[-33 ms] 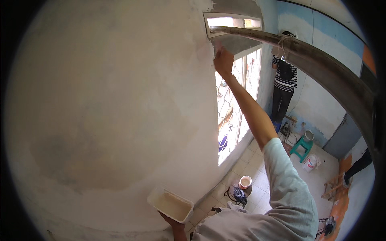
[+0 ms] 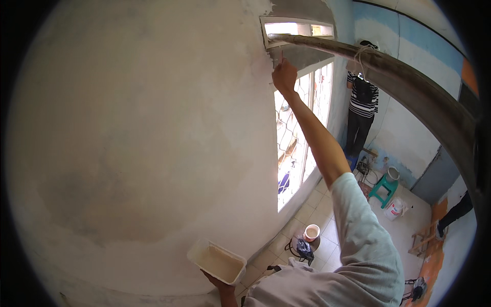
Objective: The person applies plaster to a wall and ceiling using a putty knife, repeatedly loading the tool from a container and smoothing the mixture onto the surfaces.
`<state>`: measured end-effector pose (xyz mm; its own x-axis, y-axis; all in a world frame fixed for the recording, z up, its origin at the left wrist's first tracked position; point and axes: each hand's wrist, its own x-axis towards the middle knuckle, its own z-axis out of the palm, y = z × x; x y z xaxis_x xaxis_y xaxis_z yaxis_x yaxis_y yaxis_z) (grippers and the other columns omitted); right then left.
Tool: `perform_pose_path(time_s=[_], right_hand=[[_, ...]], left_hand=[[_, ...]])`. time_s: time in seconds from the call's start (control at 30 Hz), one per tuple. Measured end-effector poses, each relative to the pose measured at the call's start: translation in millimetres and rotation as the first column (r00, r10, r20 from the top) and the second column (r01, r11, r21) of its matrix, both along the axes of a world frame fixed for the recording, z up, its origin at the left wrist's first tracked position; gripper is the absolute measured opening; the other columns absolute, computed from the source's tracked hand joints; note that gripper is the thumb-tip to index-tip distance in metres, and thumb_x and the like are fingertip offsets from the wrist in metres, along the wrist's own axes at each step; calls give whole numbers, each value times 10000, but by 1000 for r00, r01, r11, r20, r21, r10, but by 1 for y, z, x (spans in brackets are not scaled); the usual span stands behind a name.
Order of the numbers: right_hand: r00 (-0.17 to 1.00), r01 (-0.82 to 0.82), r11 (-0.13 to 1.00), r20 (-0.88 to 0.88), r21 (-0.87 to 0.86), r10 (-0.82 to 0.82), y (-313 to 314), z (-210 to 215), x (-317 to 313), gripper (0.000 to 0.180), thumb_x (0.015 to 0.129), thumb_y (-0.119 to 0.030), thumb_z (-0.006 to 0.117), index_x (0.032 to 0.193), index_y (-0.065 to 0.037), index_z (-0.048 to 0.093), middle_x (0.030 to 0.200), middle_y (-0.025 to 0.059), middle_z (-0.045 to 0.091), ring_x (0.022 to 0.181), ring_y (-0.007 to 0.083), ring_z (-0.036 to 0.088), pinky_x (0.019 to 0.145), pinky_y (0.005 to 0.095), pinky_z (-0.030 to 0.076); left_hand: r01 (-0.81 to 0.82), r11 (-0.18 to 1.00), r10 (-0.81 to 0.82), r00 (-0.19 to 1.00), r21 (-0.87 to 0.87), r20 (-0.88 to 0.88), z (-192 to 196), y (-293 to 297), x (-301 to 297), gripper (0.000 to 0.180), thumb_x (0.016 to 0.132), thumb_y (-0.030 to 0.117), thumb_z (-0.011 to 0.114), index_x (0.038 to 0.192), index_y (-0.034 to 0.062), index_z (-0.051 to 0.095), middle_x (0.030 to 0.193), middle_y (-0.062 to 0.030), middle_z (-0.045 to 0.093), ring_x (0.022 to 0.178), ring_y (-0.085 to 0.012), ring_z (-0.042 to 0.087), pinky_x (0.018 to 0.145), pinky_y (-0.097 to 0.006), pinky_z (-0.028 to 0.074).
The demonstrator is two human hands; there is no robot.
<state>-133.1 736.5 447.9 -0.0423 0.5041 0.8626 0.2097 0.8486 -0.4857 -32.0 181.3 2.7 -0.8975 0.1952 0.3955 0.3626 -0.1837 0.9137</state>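
My right hand (image 2: 284, 78) is raised at arm's length by the far edge of the plastered wall (image 2: 153, 128), just under the small upper window (image 2: 296, 26). Its fingers are closed, and a thin reddish sliver pokes up past them; I cannot tell what it is. Low down beside the wall, my left hand (image 2: 219, 282) grips a white rectangular plastic tub (image 2: 236, 277) from below and the side. Pale, creamy material lies inside the tub, which is slightly tilted. The fingers under the tub are mostly hidden.
A thick pole (image 2: 404, 71) crosses overhead from the small window to the right. Below stand a round stool (image 2: 316, 244) bearing a bucket (image 2: 311, 233), and a green stool (image 2: 383, 190). A person in stripes (image 2: 362, 102) stands behind; another person's leg (image 2: 455, 212) shows at right.
The thin sliver at my right hand now points straighter up and looks sharper. My right upper arm has shifted slightly left; the tub stays put.
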Motion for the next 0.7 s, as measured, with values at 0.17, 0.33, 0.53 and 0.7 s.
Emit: perform_pose_path(time_s=[0.17,0.33,0.53,0.7], right_hand=[[990,103,926,56,363,-132,-60,-36,-73,565,843,-21,514,1400,47,451,1186,298,639,1029,394,662,820,544,523],[829,-522,780,421,346,368,-172,-77,-16,528,846,1,532,1360,106,474,1199,292,642,940,392,685,786,465,577],[987,-110,983,136,144,90,-24,-15,14,447,874,-2,517,1317,-11,572,1010,178,691,777,384,666,685,469,542],[985,93,940,106,329,-135,-33,6,-45,540,896,-75,508,1412,70,445,1175,271,642,837,349,702,709,462,549]], left_hand=[[2,838,-363,750,546,554,34,23,27,865,974,607,530,1588,116,169,1563,-151,341,1370,-303,444,1129,-497,393],[-109,975,58,965,-194,-255,-29,-1,10,902,930,513,622,1583,92,164,1539,-151,365,1361,-292,451,1107,-476,414],[128,939,-196,962,319,190,-14,20,14,773,1030,482,503,1580,71,149,1548,-156,355,1367,-279,444,1125,-444,391],[87,987,-104,986,139,126,-2,34,31,768,1035,455,505,1586,72,132,1558,-162,342,1390,-285,417,1141,-449,359]])
